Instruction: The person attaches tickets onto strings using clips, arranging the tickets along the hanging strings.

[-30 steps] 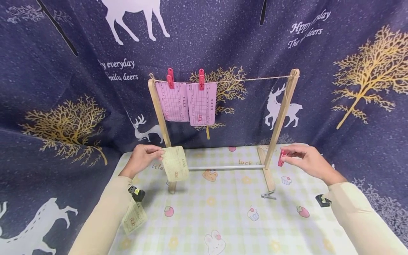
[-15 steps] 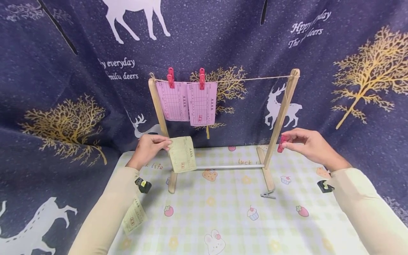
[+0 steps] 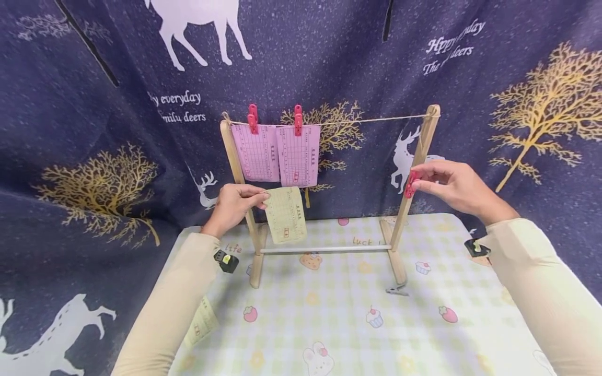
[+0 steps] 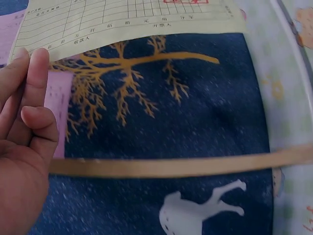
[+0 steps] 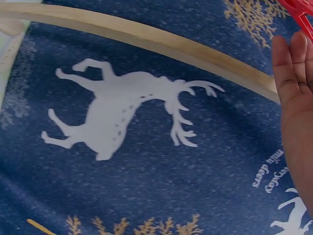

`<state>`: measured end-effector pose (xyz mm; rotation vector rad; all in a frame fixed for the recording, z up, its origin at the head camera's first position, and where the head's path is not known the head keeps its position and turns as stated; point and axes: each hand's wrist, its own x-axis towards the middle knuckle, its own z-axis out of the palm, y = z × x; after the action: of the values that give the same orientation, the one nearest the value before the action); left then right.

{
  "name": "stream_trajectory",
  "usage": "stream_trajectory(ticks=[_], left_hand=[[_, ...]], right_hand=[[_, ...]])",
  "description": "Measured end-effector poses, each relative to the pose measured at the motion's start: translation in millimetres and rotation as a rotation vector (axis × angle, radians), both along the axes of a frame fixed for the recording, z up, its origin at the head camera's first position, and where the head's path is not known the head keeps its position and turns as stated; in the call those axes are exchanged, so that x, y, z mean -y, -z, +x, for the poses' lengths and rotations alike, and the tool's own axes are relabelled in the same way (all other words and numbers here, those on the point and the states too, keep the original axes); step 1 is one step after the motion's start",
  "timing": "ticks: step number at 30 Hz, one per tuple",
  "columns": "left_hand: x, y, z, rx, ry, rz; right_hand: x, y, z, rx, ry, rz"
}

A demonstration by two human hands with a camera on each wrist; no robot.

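Note:
My left hand [image 3: 237, 206] pinches the upper left corner of a yellow receipt slip [image 3: 287, 216], which hangs in front of the rack's left post. In the left wrist view the slip [image 4: 142, 22] shows printed lines and a red stamp. Off to the right, my right hand [image 3: 451, 185] pinches a red clothespin [image 3: 412, 185] before the right post; only part of the clothespin [image 5: 301, 14] enters the right wrist view. Between the wooden posts runs a string [image 3: 367, 121]. Two pink slips [image 3: 256, 154] hang on its left half, each under a red clothespin [image 3: 298, 121].
Another yellow slip [image 3: 202, 321] lies on the checked tablecloth [image 3: 329, 303], partly behind the left forearm. A grey clip [image 3: 397, 290] lies by the foot of the right post [image 3: 404, 219]. A white bar [image 3: 329, 249] joins the posts low down. Dark patterned cloth [image 3: 352, 62] hangs behind.
My left hand has moved up and to the right with the yellow slip. The right hand has risen with its red clothespin and shifted slightly left. The hanging pink slips stay in place.

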<state>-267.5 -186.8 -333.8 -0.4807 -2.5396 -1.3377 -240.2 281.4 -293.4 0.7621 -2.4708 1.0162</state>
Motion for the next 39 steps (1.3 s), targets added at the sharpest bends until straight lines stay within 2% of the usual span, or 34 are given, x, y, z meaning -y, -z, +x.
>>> stream_trajectory(ticks=[10,16,28,33,39], left_hand=[[-21.9,-12.4,-10.5,0.008,0.022,0.081],[-34.6,-20.3,-12.8,0.005,0.063,0.119],[-57.3,-39.1,-21.7,-0.107,0.159,0.139],[-67.2,-48.1,-24.2,-0.121,0.162,0.165],[-77.7,-56.1,-23.3,-0.123,0.152,0.174]], right_hand=[[10.3,-24.9,-9.0,0.011,0.003,0.016],[17.2,-38.6,-12.7,0.042,-0.012,0.002],[28.9,-68.4,-18.2,0.048,0.000,-0.015],[34.4,-78.6,-21.9,0.063,0.001,-0.057],[41.4,-87.6,-26.0,0.060,0.005,-0.057]])
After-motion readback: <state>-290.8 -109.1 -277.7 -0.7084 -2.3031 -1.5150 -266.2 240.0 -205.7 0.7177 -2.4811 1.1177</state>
